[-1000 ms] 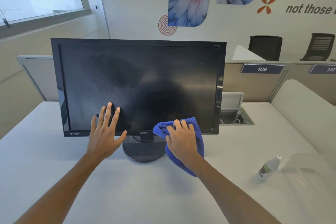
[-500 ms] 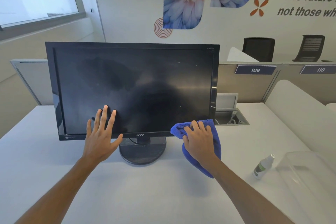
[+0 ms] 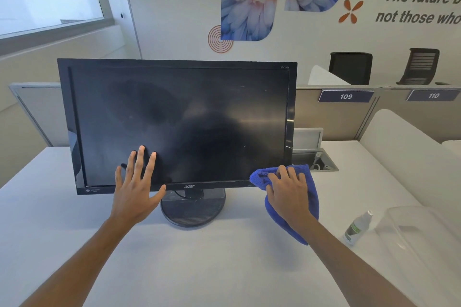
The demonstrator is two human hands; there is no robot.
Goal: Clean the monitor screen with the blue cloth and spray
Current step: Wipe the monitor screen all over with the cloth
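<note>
A black monitor [image 3: 179, 117] stands on a round base on the white desk [image 3: 74, 244], its dark screen showing smears. My left hand [image 3: 136, 189] lies flat with straight fingers on the lower left of the screen. My right hand [image 3: 287, 194] presses the blue cloth [image 3: 310, 194] against the monitor's lower right corner, fingers spread over the cloth. A small clear spray bottle [image 3: 358, 228] with a green label stands on the desk to the right, apart from both hands.
A clear plastic box [image 3: 424, 244] sits at the right edge beside the bottle. Behind the monitor is a cable hatch [image 3: 315, 159] in the desk, then beige dividers numbered 109 and 110. Two black chairs stand by the far wall.
My right hand has slid the blue cloth rightward along the screen's bottom edge, from near the middle to the lower right corner. My left hand has stayed on the screen.
</note>
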